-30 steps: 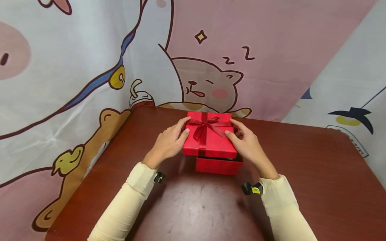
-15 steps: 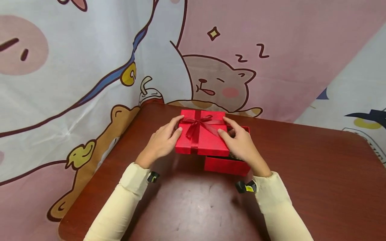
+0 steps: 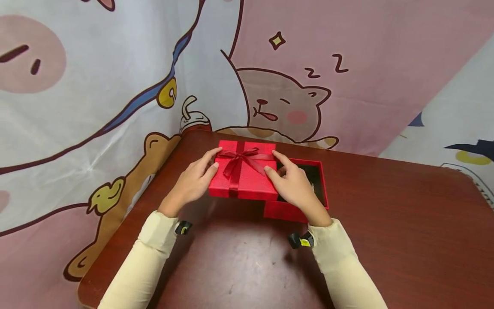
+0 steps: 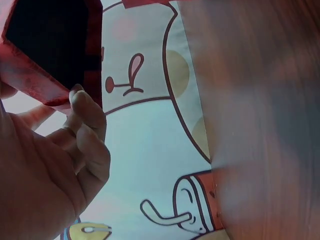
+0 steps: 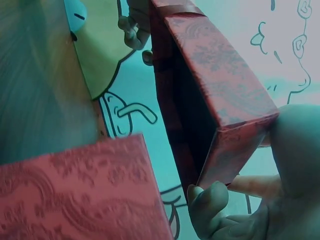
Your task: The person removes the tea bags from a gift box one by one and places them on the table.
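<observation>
A red gift box lid (image 3: 251,180) with a dark red ribbon bow is held level above the table between both hands. My left hand (image 3: 191,180) grips its left side, and my right hand (image 3: 292,182) grips the right side. Below and to the right stands the red box base (image 3: 287,211), open on top, with dark contents partly hidden by the lid and right hand. In the left wrist view the lid's dark hollow underside (image 4: 47,40) shows above the fingertips. The right wrist view has the lid (image 5: 220,75) raised apart from the patterned base wall (image 5: 80,195).
The brown wooden table (image 3: 386,240) extends to the right and toward the front. Behind and to the left hangs a cartoon-printed cloth (image 3: 347,25), close to the table's edges.
Both hands have carried the lid leftward off the base. More of the base's open top and dark inside now shows on the right. The head view has shifted slightly.
</observation>
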### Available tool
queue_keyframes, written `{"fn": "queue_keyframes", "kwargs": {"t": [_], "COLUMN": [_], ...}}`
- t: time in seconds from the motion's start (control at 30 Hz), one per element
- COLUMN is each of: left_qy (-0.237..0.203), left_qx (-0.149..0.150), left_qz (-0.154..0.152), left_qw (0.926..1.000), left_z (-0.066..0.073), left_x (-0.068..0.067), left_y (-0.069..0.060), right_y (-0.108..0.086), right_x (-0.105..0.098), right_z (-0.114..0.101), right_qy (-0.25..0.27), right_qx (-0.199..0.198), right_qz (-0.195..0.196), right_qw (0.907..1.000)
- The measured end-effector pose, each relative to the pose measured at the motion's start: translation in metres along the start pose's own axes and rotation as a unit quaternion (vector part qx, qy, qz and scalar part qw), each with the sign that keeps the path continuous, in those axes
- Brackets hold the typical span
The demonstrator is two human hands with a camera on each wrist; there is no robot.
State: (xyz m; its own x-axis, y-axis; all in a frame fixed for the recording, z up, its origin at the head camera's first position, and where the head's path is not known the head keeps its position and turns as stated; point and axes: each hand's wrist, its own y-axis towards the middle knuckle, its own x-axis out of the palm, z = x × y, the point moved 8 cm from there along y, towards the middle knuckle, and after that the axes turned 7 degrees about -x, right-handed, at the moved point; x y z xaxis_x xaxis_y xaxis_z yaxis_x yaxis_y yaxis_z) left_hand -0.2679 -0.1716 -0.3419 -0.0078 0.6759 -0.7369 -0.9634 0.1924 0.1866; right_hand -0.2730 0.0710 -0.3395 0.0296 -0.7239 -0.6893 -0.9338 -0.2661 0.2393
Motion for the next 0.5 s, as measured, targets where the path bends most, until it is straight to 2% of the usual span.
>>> {"fn": "queue_keyframes", "kwargs": {"t": [0.3,0.5], "left_qy": [-0.024,-0.038], "left_qx": [-0.007,-0.004], "left_qz": [-0.006,-0.010], "left_qw": [0.9997,0.9992], "left_z": [-0.016,-0.024], "left_x": [-0.007,-0.011], "left_y": [-0.008,-0.014], "right_y": [0.001,-0.001], "right_x": [0.014,0.024], "right_z": [-0.014,-0.025], "right_qy": [-0.010,-0.034], "right_qx": [-0.004,-0.005], "right_qz": [0.002,0.007], "right_qw": [0.9999,0.9994]}}
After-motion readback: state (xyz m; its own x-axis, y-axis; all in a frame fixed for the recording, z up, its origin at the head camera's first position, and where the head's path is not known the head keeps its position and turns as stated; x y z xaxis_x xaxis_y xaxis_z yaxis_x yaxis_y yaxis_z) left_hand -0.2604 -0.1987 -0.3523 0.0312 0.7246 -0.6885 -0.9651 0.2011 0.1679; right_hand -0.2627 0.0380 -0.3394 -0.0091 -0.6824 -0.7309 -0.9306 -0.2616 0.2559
